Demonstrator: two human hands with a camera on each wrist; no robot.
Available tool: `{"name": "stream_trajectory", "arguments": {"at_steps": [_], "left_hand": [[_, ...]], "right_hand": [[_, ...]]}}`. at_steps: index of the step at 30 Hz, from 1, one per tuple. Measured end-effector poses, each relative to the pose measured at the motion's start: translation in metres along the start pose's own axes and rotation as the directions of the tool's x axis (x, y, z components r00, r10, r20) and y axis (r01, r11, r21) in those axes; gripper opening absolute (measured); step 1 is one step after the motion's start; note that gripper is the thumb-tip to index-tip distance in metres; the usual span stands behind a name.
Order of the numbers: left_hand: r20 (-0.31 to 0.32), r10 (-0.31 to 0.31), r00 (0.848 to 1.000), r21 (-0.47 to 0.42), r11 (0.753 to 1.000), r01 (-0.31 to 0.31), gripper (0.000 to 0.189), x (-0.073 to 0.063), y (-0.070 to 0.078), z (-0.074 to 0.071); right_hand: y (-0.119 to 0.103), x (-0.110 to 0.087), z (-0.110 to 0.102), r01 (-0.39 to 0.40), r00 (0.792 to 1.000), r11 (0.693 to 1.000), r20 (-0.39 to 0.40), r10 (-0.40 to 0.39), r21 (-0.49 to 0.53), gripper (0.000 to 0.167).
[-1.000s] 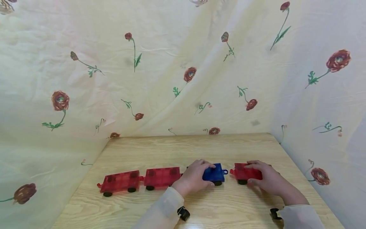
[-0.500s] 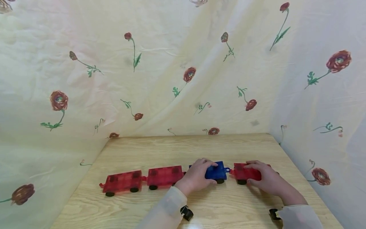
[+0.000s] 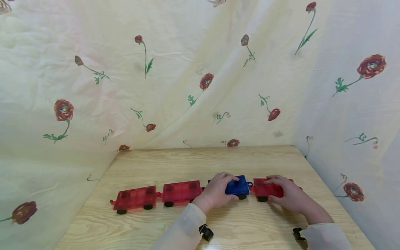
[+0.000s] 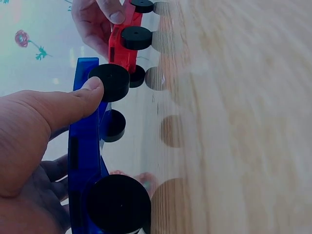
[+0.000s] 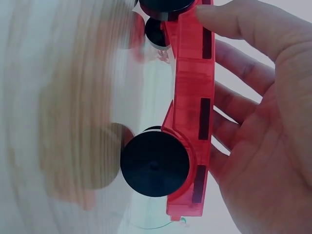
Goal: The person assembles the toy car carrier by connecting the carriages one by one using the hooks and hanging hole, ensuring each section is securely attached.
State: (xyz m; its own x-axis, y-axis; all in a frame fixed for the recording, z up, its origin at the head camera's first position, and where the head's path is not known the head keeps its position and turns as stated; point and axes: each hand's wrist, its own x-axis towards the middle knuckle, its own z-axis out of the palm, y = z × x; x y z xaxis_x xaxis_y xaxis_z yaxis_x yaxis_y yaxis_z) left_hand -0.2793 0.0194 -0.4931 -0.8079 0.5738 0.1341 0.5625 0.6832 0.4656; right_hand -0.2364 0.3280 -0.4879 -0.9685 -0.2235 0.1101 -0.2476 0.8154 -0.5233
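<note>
Toy train cars with black wheels stand in a row on the wooden table. My left hand (image 3: 215, 192) grips the blue car (image 3: 238, 186), its thumb (image 4: 92, 87) against the near side by a wheel. Over the right-hand red car (image 3: 268, 189) my right hand (image 3: 290, 194) holds on by thumb and fingers; its long side (image 5: 195, 87) shows in the right wrist view. The blue car's ring (image 3: 250, 184) overlaps the red car's hook; whether they are linked I cannot tell. Left of my left hand, the middle red car (image 3: 182, 191) joins the leftmost red car (image 3: 136, 198).
The wooden table (image 3: 206, 161) extends behind and in front of the row. A flowered cloth (image 3: 175, 86) hangs along the back and sides. Black wrist-worn pieces (image 3: 206, 232) sit below both sleeves.
My left hand and the blue car have shifted right, with both left red cars following. The gap to the right-hand red car has closed. My right hand and its car have edged left.
</note>
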Motion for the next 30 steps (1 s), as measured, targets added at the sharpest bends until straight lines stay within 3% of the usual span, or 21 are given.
{"name": "stream_trajectory", "arguments": {"at_steps": [30], "left_hand": [[0.023,-0.014,1.0,0.035,0.999,0.013,0.058,-0.0023,0.0008,-0.001]], "right_hand": [[-0.0019,-0.0023,0.0028,0.002,1.0,1.0,-0.007,-0.002,-0.004,0.051]]}}
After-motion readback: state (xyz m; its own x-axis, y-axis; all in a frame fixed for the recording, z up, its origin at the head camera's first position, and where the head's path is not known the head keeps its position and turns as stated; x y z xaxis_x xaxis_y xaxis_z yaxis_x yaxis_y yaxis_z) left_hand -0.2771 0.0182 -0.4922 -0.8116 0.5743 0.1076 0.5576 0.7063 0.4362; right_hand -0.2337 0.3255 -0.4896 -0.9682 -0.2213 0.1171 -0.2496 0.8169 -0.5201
